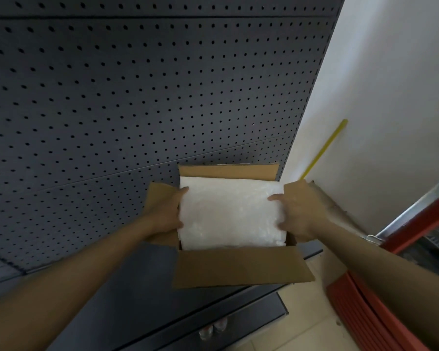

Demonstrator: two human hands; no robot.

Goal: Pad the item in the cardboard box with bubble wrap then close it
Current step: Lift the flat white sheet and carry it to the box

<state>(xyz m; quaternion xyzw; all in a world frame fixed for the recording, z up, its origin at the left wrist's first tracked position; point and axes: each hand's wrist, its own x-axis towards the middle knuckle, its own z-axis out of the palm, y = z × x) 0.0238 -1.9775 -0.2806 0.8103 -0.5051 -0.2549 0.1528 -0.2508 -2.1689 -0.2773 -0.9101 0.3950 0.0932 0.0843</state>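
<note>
**Seat the padding flat before folding the flaps**

Nearest, the box's [238, 264] front flap hangs open toward the person. Above it, the bubble wrap [228, 214] sheet sits in the mouth of the box, hiding the item beneath. The left hand [164, 211] grips its left edge and the right hand [298, 214] grips its right edge, fingers curled over. The box rests on a dark shelf [213, 307] against the pegboard [137, 97]. Best to press both edges down evenly, tucking corners inside the walls, so the side flaps and far flap can fold without bulging.
</note>
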